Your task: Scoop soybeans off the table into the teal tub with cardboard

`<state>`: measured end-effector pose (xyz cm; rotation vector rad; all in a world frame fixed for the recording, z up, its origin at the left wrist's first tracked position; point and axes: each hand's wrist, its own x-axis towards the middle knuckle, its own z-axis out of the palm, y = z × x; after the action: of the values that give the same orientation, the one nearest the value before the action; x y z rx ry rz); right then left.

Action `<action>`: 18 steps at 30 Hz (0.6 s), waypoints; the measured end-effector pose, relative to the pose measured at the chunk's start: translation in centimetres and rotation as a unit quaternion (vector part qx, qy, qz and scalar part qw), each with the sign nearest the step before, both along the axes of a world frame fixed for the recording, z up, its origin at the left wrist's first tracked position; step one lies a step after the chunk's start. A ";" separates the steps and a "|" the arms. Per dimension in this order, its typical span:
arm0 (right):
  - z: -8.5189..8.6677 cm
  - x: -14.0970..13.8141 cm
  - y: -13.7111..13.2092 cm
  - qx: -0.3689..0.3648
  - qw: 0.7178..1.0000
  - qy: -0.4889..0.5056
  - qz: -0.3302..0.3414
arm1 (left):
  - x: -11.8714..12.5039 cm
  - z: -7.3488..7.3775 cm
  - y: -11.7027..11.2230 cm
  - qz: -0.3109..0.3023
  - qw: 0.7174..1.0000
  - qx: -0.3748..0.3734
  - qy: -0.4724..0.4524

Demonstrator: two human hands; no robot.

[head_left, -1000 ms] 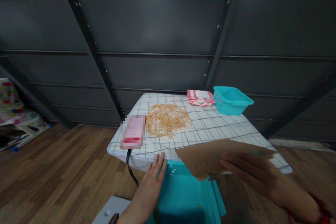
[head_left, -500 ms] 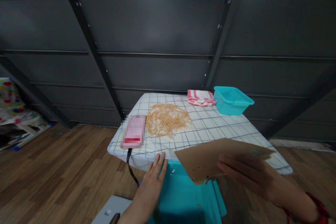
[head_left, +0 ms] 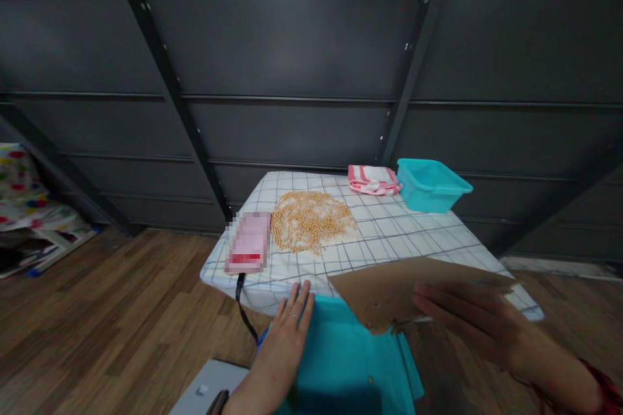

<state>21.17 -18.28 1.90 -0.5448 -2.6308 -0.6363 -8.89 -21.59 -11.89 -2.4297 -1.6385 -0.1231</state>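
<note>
The cardboard (head_left: 384, 288) is at the near edge of the surface (head_left: 389, 233), at about 5 o'clock from the beans (head_left: 311, 220), and part of it hangs out over the tub (head_left: 341, 363) below that edge. The right hand (head_left: 467, 318) lies on top of it with the fingers (head_left: 438, 301) stretched and a little spread. The thumb is hidden, so I cannot tell if it grips from below. It seems the hand keeps the sheet slanted, so that its low part stays above the tub. The long axis of the cardboard runs nearly from 9 to 3 o'clock, along the surface edge, and its torn corner points down to about 6 o'clock, into the tub. The left hand (head_left: 287, 331) rests flat on the tub's left rim, fingers straight and pressed together, probably to steady the tub against the surface. A pink object (head_left: 248, 243) lies at 9 o'clock from the beans. A towel (head_left: 372, 179) and a basin (head_left: 431, 185) stand far off at 1 to 2 o'clock.
</note>
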 end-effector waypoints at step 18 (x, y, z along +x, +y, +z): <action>-0.1 0.4 -0.4 0.009 1.000 -0.016 0.020 | 0.3 0.6 0.0 0.010 0.998 0.034 0.049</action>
<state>21.56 -18.71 1.77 -0.4786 -2.6558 -0.6599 -8.60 -21.64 -11.25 -2.3296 -1.5896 -0.0545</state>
